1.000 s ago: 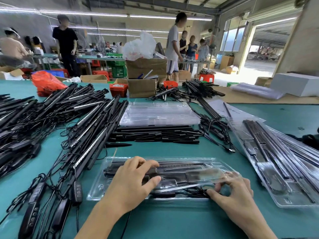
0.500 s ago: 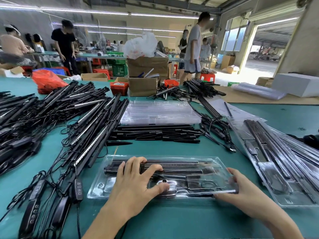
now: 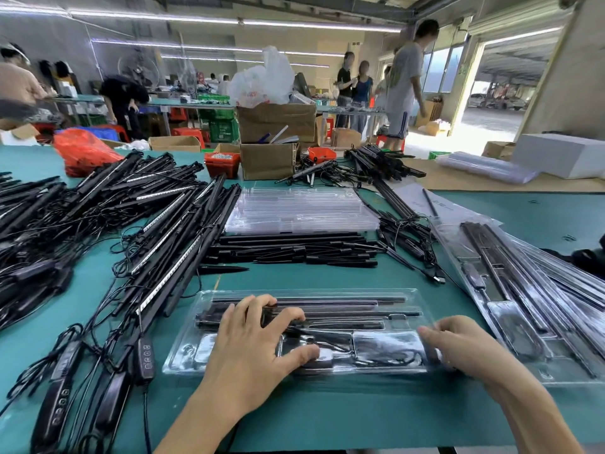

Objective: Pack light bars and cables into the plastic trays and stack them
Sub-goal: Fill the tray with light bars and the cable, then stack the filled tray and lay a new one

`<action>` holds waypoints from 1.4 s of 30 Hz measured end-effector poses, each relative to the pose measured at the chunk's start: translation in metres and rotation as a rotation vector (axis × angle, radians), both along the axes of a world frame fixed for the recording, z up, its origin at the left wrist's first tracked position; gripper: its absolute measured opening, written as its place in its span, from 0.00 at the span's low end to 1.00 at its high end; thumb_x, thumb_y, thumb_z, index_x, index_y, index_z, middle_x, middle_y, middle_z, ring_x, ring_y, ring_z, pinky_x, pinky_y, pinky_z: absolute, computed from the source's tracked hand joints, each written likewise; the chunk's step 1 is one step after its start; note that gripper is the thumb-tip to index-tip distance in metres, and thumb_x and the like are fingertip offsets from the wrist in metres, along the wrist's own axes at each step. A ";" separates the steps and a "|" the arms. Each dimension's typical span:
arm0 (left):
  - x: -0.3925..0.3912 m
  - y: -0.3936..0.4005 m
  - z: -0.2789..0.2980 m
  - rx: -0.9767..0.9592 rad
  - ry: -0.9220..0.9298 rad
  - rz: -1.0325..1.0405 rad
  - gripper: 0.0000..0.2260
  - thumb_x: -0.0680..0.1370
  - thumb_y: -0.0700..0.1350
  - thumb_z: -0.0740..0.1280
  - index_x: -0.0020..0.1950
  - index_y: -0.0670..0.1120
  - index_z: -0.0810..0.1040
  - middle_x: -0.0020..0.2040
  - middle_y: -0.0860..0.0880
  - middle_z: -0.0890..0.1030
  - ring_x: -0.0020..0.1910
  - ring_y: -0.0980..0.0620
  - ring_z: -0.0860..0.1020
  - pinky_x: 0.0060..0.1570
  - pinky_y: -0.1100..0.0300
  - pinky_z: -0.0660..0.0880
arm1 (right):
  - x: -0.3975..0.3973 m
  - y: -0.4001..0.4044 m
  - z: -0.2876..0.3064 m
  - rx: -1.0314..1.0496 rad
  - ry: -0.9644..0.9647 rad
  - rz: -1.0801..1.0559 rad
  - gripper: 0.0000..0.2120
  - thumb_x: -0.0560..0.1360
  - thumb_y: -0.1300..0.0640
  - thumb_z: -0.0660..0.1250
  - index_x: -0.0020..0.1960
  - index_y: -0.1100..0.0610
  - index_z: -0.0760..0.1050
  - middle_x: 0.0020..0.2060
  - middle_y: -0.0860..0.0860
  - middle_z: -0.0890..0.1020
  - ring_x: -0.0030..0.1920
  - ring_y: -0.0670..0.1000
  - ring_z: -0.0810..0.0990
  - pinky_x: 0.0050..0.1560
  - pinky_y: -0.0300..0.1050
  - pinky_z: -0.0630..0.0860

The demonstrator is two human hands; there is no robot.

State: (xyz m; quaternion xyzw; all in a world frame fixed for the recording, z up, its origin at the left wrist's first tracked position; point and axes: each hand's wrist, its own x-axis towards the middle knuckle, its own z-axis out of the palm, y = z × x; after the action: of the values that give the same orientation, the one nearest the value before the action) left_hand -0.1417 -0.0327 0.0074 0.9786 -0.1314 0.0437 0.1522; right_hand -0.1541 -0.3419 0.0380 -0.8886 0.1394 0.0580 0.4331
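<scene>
A clear plastic tray [image 3: 401,294] lies in front of me on the green table, holding black light bars [image 3: 343,303] and a coiled cable [image 3: 389,357]. My left hand [image 3: 258,342] presses flat on the tray's left half, fingers spread over the bars. My right hand [image 3: 458,345] rests on the tray's right end, fingers on its edge. A stack of packed trays [image 3: 523,290] lies at the right. Empty clear trays [image 3: 301,208] are stacked behind a row of black stakes [image 3: 294,250].
Loose light bars with cables and controllers [image 3: 147,244] cover the left of the table. Cardboard boxes [image 3: 271,139], a red bin [image 3: 222,163] and a red bag [image 3: 85,155] stand at the far edge. Several people stand behind the table.
The tray's cover went down flat over the bars. My right hand slid from the front edge to the tray's right end, while my left hand stayed pressing on the left half.
</scene>
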 end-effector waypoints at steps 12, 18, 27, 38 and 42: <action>0.003 -0.003 -0.003 -0.008 -0.055 0.042 0.31 0.70 0.79 0.39 0.66 0.68 0.62 0.70 0.59 0.57 0.76 0.53 0.50 0.78 0.49 0.42 | 0.000 -0.010 -0.001 0.356 0.074 0.019 0.14 0.80 0.64 0.67 0.35 0.61 0.72 0.24 0.55 0.73 0.20 0.46 0.63 0.20 0.34 0.59; 0.001 -0.004 -0.004 -0.022 -0.071 0.041 0.32 0.69 0.79 0.38 0.66 0.68 0.62 0.70 0.58 0.58 0.76 0.53 0.50 0.78 0.49 0.42 | 0.002 -0.007 -0.005 0.287 0.039 -0.022 0.12 0.80 0.66 0.64 0.37 0.61 0.72 0.26 0.59 0.73 0.19 0.47 0.60 0.21 0.33 0.56; 0.001 -0.005 -0.004 -0.021 -0.074 0.043 0.32 0.69 0.78 0.39 0.67 0.68 0.62 0.70 0.58 0.57 0.76 0.52 0.49 0.78 0.48 0.43 | 0.002 -0.005 -0.006 0.315 0.020 -0.055 0.13 0.81 0.64 0.63 0.37 0.60 0.70 0.23 0.57 0.71 0.19 0.47 0.55 0.21 0.33 0.52; 0.000 -0.006 -0.001 -0.033 -0.080 0.041 0.31 0.70 0.77 0.39 0.67 0.68 0.62 0.70 0.57 0.58 0.76 0.53 0.49 0.78 0.49 0.42 | 0.006 0.006 -0.003 0.280 -0.059 -0.152 0.13 0.79 0.65 0.63 0.37 0.59 0.68 0.24 0.53 0.70 0.20 0.47 0.61 0.21 0.33 0.54; 0.000 -0.005 -0.002 -0.031 -0.080 0.043 0.30 0.71 0.77 0.40 0.67 0.68 0.62 0.70 0.57 0.58 0.76 0.53 0.50 0.78 0.48 0.43 | 0.005 0.007 0.000 0.325 -0.055 -0.142 0.11 0.80 0.67 0.62 0.39 0.61 0.68 0.25 0.54 0.67 0.21 0.48 0.59 0.20 0.33 0.53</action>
State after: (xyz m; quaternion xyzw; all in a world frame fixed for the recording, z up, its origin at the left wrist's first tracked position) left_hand -0.1416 -0.0382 0.0058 0.9761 -0.1158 0.0884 0.1612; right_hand -0.1492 -0.3344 0.0382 -0.7960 0.1788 0.0248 0.5777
